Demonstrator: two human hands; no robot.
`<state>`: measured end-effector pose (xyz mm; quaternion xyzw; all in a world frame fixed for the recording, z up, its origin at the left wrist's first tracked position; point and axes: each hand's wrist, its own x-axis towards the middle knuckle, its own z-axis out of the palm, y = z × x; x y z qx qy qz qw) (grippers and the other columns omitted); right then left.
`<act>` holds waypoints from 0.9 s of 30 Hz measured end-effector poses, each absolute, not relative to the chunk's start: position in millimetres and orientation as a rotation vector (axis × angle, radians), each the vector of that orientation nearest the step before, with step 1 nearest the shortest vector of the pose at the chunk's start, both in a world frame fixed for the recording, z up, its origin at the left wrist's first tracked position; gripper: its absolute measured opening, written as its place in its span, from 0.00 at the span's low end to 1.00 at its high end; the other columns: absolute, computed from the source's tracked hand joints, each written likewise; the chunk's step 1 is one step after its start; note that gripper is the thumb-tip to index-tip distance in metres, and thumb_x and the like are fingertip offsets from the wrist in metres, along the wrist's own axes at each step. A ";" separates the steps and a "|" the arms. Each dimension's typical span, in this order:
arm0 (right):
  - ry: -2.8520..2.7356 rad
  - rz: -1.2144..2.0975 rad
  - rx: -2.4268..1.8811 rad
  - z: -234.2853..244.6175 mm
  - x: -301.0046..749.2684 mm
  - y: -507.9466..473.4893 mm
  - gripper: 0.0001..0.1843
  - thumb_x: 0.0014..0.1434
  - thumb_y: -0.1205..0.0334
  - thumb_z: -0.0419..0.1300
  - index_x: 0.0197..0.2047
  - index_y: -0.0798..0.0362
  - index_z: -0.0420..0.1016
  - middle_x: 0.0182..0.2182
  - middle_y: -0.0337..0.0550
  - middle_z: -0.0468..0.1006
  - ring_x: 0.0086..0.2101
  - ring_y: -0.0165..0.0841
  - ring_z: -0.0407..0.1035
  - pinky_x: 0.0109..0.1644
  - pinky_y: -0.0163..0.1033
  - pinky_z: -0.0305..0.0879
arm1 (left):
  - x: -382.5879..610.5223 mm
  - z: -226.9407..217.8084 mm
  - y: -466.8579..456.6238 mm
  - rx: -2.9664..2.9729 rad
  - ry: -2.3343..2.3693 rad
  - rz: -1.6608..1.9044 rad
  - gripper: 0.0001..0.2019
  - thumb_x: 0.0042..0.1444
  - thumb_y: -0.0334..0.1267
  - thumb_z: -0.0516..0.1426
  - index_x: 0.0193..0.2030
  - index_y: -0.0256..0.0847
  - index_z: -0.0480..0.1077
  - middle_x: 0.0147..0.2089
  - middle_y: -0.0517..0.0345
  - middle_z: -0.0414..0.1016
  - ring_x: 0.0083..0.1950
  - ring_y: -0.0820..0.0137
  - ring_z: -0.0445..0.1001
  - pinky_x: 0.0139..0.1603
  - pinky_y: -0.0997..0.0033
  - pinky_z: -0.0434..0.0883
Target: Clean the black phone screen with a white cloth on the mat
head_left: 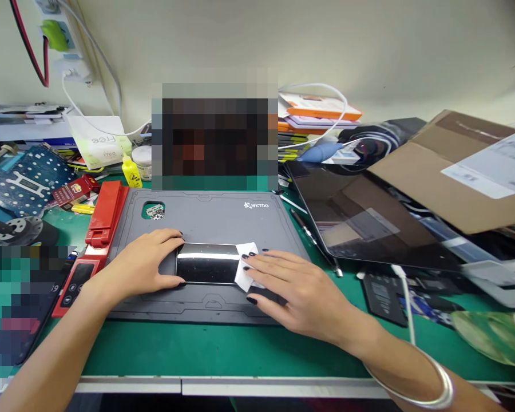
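A black phone (207, 263) lies screen up on a grey work mat (214, 217). My left hand (148, 263) grips the phone's left end, thumb on the near edge and fingers over the far edge. My right hand (292, 286) lies flat with its fingers stretched out, pressing a small white wipe (244, 269) onto the phone's right end. A silver bangle (438, 389) sits on my right wrist.
A red tool (100, 223) lies along the mat's left edge, with a yellow bottle (131, 171) behind it. A dark tablet screen (360, 217) and a cardboard box (446, 171) crowd the right. A circuit board (26, 183), cables and boxes fill the back.
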<state>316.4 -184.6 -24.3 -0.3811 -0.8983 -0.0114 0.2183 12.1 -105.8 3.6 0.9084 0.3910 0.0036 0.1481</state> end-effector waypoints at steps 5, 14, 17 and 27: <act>-2.609 0.141 -0.927 -23.3 313.3 -186.1 0.22 0.62 0.62 0.58 0.59 0.54 0.72 0.58 0.51 0.74 0.59 0.43 0.68 0.65 0.57 0.63 | 10.8 0.8 -105.7 2.632 1.098 0.060 0.30 0.55 0.49 0.63 0.62 0.39 0.65 0.67 0.44 0.64 0.65 0.52 0.66 0.64 0.51 0.67; -2.565 -0.053 -1.105 -22.5 313.9 -184.5 0.18 0.65 0.61 0.56 0.56 0.58 0.74 0.57 0.57 0.75 0.54 0.47 0.72 0.59 0.58 0.69 | 10.1 0.2 -104.7 2.641 1.094 0.043 0.32 0.54 0.49 0.64 0.63 0.38 0.65 0.67 0.43 0.64 0.65 0.52 0.66 0.65 0.51 0.66; -2.549 0.002 -1.039 -17.7 312.9 -185.2 0.15 0.64 0.61 0.57 0.52 0.55 0.76 0.52 0.54 0.79 0.51 0.45 0.74 0.55 0.56 0.72 | 10.5 1.4 -105.2 2.636 1.095 0.045 0.32 0.54 0.48 0.64 0.63 0.37 0.65 0.67 0.42 0.64 0.65 0.51 0.66 0.65 0.50 0.66; -2.685 0.014 -1.112 -26.2 313.2 -181.8 0.24 0.65 0.61 0.56 0.63 0.60 0.66 0.64 0.58 0.66 0.62 0.49 0.63 0.63 0.61 0.63 | 10.8 1.0 -105.5 2.650 1.100 0.034 0.32 0.55 0.49 0.64 0.63 0.37 0.64 0.67 0.42 0.64 0.65 0.52 0.66 0.65 0.51 0.66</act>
